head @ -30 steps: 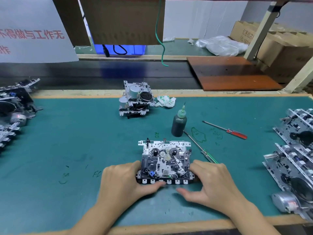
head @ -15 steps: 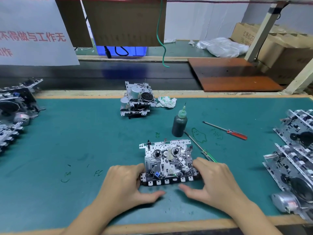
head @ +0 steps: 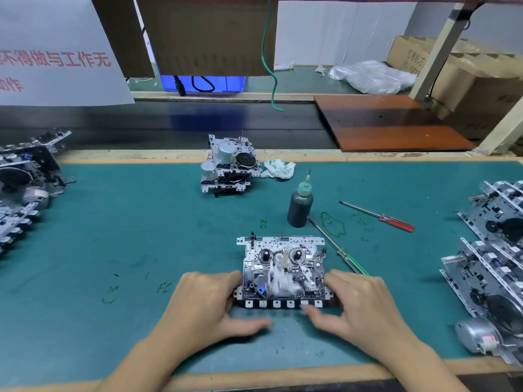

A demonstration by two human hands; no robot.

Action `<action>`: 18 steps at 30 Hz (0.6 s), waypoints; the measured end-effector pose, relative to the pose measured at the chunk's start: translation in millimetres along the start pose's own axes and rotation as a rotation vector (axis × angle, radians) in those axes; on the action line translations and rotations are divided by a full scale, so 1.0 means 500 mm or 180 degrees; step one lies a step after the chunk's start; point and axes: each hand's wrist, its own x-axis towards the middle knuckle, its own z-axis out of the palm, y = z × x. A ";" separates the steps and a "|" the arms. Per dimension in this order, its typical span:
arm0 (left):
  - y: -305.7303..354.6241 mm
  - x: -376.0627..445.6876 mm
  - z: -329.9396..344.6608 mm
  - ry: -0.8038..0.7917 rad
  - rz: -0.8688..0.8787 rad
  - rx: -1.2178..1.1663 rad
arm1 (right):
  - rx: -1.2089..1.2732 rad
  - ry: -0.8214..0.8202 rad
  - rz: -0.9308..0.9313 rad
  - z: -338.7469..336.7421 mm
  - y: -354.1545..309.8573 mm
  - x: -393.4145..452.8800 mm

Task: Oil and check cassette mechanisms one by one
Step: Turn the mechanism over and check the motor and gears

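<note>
Both hands [head: 209, 304] (bare) hold mechanism [head: 281, 271].

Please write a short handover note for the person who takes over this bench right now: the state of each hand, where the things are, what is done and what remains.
Left hand and right hand grip the two ends of the cassette mechanism, which lies flat on the green mat, key row toward you.
Oil bottle stands upright behind it, untouched. Green screwdriver and red screwdriver lie to the right.
One mechanism sits at the far edge; stacks wait left and right.
Whether this unit is oiled cannot be told. Left: check it, then take the next.
</note>
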 end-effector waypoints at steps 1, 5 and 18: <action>0.005 0.001 0.000 0.0040 -0.0056 0.0005 | -0.0024 0.0020 0.0025 0.001 -0.002 0.000; 0.026 0.002 0.014 0.0258 -0.0536 0.0139 | 0.0112 -0.0096 0.0084 -0.001 -0.005 0.002; 0.007 -0.009 0.005 -0.0058 -0.0047 -0.0114 | -0.0051 -0.0133 0.0441 -0.004 -0.017 0.004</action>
